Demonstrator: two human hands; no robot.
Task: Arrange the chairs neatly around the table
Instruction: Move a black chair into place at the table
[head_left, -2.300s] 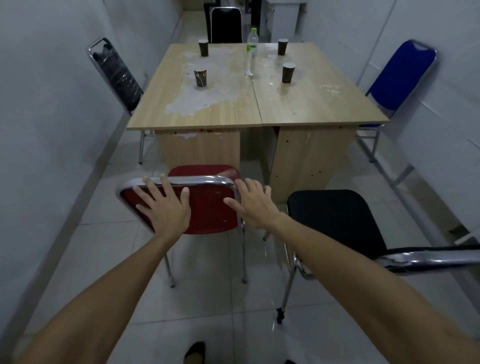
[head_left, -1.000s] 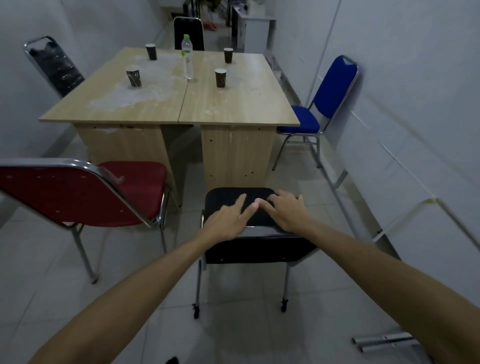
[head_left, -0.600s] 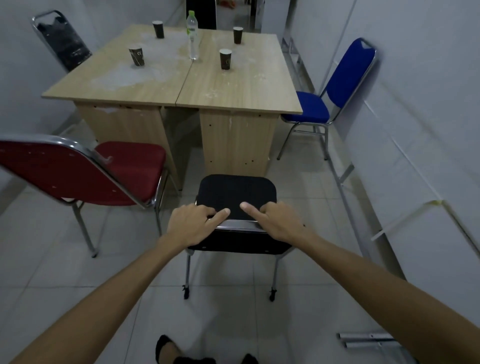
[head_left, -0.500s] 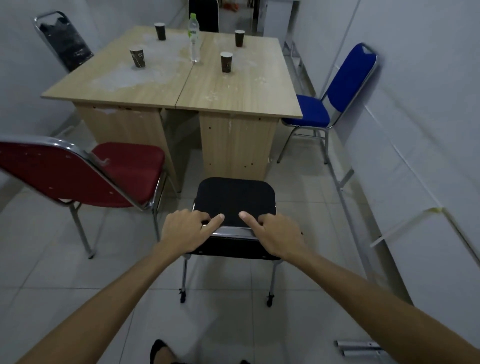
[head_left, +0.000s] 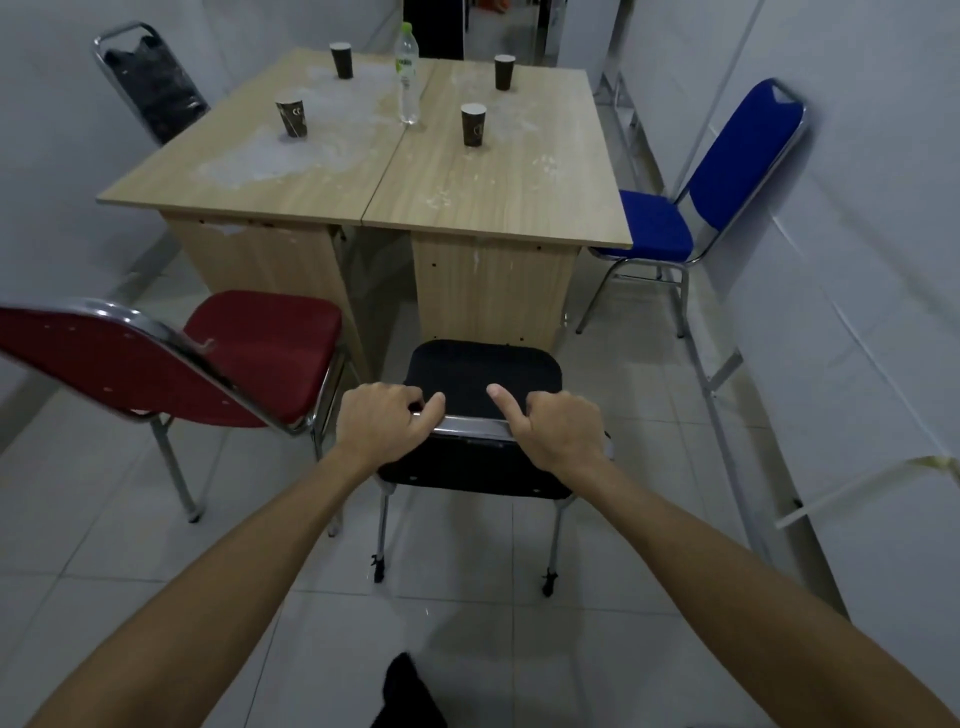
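I have both hands on the black chair (head_left: 480, 371), which stands on the floor just short of the near edge of the table (head_left: 498, 208), in front of its right-hand half. The left hand (head_left: 382, 423) wraps the chrome top rail of the backrest with fingers curled over it and thumb laid along the bar; the right hand (head_left: 553, 428) grips the same rail, fingers curled behind it, index finger stretched toward the seat. The step in hand, as I judge it, is the seating of this chair under the table edge. The next move calls for a straight, even push from both hands so the seat goes in square and clears the table's panel leg. The red chair (head_left: 260, 348) stands at the near left corner, turned at an angle, and probably needs squaring afterwards. The blue chair (head_left: 675, 218) sits at the right edge.
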